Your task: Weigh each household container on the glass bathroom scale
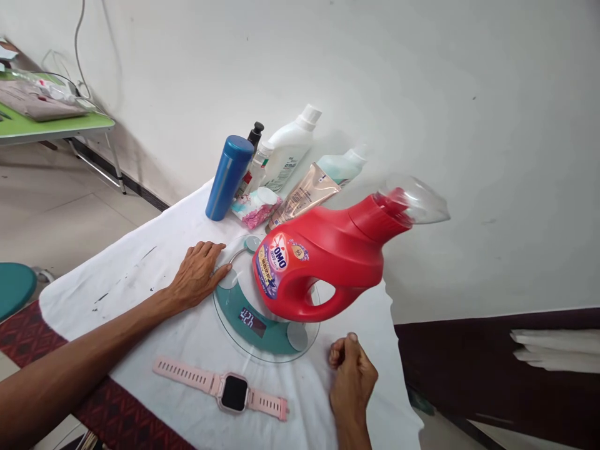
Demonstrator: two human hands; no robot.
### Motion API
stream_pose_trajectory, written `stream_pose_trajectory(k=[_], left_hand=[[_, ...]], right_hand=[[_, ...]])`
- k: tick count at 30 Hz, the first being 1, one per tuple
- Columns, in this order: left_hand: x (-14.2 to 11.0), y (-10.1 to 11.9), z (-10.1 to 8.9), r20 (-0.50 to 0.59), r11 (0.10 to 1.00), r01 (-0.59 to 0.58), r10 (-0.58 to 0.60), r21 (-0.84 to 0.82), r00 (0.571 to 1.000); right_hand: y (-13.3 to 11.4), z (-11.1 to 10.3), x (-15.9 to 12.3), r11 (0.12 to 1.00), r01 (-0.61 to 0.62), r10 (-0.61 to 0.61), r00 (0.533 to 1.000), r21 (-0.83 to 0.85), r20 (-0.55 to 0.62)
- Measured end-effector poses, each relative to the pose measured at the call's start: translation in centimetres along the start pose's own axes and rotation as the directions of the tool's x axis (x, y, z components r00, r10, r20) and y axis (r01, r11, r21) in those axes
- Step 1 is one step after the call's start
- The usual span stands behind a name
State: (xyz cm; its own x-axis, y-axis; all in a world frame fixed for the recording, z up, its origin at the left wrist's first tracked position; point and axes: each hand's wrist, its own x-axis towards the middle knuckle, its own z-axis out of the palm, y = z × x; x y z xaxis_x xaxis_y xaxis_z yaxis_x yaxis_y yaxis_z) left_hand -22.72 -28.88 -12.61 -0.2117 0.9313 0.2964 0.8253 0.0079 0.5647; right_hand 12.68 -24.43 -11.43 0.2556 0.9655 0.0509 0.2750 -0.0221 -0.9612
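A red OMO detergent jug (328,259) with a clear cap stands on a round glass scale (262,331) whose display is lit. My left hand (199,272) lies flat on the white cloth, fingers stretched, fingertips touching the scale's left rim. Close to the table's front edge, just right of the scale, my right hand (351,372) is curled into a loose fist with nothing visible in it. A pink smartwatch (222,390) lies flat on the cloth in front of the scale.
Behind the scale stand a blue flask (228,178), a white bottle (290,150), a pale green bottle (342,165), a dark-capped spray bottle (253,159), a tan pouch (304,197) and a pink packet (257,207). A green table (51,125) stands far left; a teal stool (14,287) is nearer.
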Motion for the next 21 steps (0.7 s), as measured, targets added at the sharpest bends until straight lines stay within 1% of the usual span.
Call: stream_pose_trajectory(k=[3, 7, 13, 16, 18, 20, 21], left_hand=[[0.1, 0.0, -0.2, 0.016, 1.000, 0.002, -0.002, 0.003, 1.000], [0.2, -0.1, -0.3, 0.017, 1.000, 0.002, -0.002, 0.005, 1.000], [0.2, -0.3, -0.1, 0.005, 1.000, 0.009, -0.009, 0.000, 1.000], [0.2, -0.3, -0.1, 0.000, 1.000, 0.007, -0.007, -0.006, 1.000], [0.2, -0.3, -0.2, -0.001, 1.000, 0.008, -0.008, -0.016, 1.000], [0.2, -0.3, -0.2, 0.000, 1.000, 0.009, -0.009, -0.027, 1.000], [0.2, -0.3, -0.3, -0.001, 1.000, 0.008, -0.008, -0.030, 1.000]], right_hand=[[0.7, 0.4, -0.6, 0.999, 0.003, 0.000, 0.999, -0.053, 0.039], [0.0, 0.4, -0.6, 0.990, 0.015, -0.002, 0.996, -0.139, 0.087], [0.1, 0.4, -0.5, 0.983, 0.033, -0.013, 0.994, -0.178, 0.113], [0.0, 0.4, -0.5, 0.991, 0.024, -0.012, 0.996, -0.135, 0.090], [-0.8, 0.6, -0.5, 0.996, 0.057, -0.055, 0.998, -0.072, 0.035], [-2.7, 1.1, -0.5, 0.986, 0.164, -0.164, 0.986, -0.001, -0.014], [-3.9, 1.5, -0.5, 0.972, 0.233, -0.233, 0.972, 0.037, -0.012]])
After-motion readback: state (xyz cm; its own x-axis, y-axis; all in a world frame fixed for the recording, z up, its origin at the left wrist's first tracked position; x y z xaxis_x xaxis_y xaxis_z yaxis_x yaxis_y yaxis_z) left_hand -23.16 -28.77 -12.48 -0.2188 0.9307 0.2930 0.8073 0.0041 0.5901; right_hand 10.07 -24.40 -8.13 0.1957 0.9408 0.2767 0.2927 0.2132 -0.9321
